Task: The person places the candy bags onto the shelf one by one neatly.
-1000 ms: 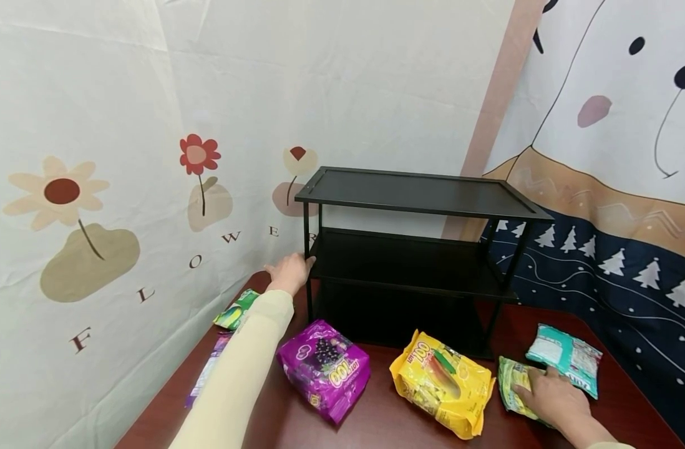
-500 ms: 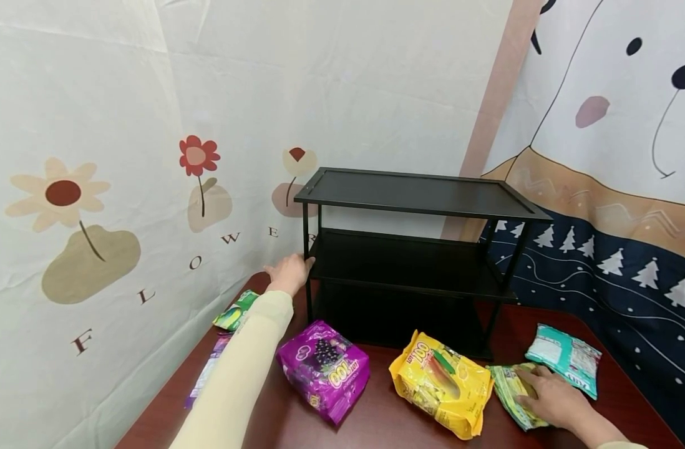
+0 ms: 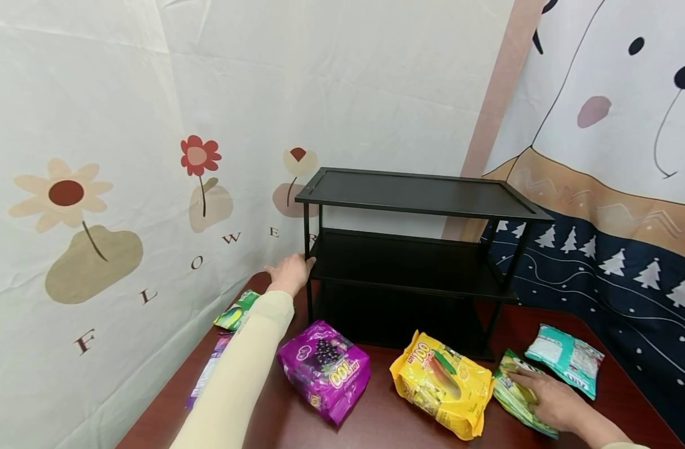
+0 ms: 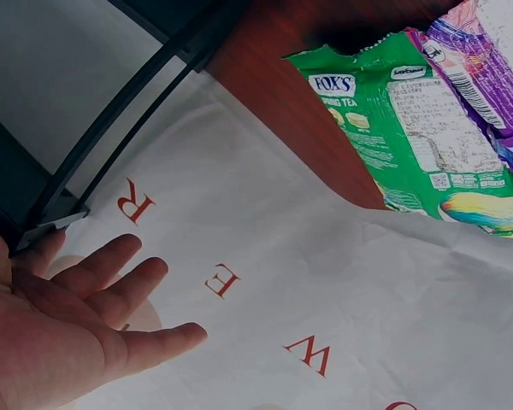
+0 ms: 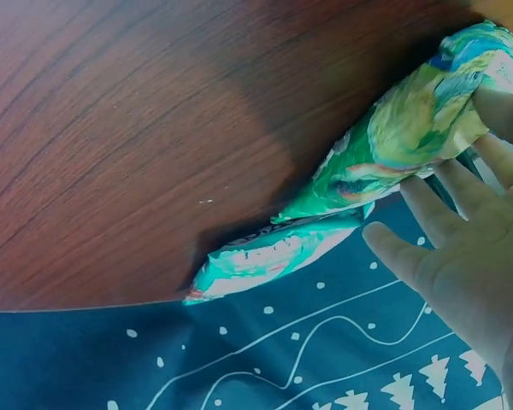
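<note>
In the head view my left hand (image 3: 289, 274) is at the left post of a black tiered shelf (image 3: 407, 262), its thumb against the frame. The left wrist view shows its other fingers (image 4: 124, 290) fairly straight and spread. My right hand (image 3: 553, 399) rests on a green-and-yellow candy bag (image 3: 508, 390) at the right of the table. Up close in the right wrist view, the thumb touches this bag (image 5: 410, 128) while the other fingers lie extended along its edge. Just behind it lies a teal-and-white bag (image 3: 567, 358).
A purple grape candy bag (image 3: 325, 371) and a yellow mango candy bag (image 3: 443, 383) lie before the shelf. Left of the left arm are a green Fox's bag (image 4: 393, 128) and a purple-and-white bag (image 3: 210, 368). Printed cloths (image 3: 236, 93) hang behind the dark red table (image 3: 376, 430).
Under my right hand the green-and-yellow bag has shifted slightly left and turned, and it looks flatter than half a second ago. My left hand has stayed at the shelf.
</note>
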Demonstrator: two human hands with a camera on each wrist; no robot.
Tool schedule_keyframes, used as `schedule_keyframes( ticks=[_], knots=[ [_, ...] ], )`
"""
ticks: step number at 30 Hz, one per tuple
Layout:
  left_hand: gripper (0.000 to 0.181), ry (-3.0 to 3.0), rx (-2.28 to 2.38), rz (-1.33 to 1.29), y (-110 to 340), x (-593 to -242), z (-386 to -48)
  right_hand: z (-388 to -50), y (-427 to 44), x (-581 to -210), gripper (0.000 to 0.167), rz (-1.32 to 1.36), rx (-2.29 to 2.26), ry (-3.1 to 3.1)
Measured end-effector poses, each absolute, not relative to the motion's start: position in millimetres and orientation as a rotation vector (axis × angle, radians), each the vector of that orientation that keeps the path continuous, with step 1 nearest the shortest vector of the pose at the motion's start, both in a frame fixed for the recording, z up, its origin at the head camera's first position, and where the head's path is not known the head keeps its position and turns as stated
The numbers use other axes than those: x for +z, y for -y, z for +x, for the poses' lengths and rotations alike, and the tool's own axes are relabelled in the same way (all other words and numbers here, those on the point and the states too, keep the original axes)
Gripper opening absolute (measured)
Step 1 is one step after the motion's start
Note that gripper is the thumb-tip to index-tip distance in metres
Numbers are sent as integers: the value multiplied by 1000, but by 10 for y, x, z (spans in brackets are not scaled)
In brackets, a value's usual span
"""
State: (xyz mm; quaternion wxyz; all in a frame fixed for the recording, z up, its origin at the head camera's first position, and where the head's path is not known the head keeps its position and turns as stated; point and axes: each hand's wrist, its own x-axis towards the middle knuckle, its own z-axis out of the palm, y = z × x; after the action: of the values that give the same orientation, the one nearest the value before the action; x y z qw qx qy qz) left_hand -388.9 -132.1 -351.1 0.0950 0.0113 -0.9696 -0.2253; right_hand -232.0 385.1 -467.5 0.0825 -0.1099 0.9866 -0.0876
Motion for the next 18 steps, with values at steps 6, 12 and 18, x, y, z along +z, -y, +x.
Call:
schedule_keyframes(
  ticks=[6,12,18],
  knots=[
    [45,2876,-677,37,1320,-3514,-3902,-2298,-3881,-4672,61,-398,-289,-2980],
    [44,2873,-670,35,1336,-3511,-3896,-2287,-3924,-4666,67,-420,-258,-3005],
    [45,2880,-659,32,1345,-3516,-3902,-2276,-3980,-4664,45,-326,-259,-3048]
  ],
)
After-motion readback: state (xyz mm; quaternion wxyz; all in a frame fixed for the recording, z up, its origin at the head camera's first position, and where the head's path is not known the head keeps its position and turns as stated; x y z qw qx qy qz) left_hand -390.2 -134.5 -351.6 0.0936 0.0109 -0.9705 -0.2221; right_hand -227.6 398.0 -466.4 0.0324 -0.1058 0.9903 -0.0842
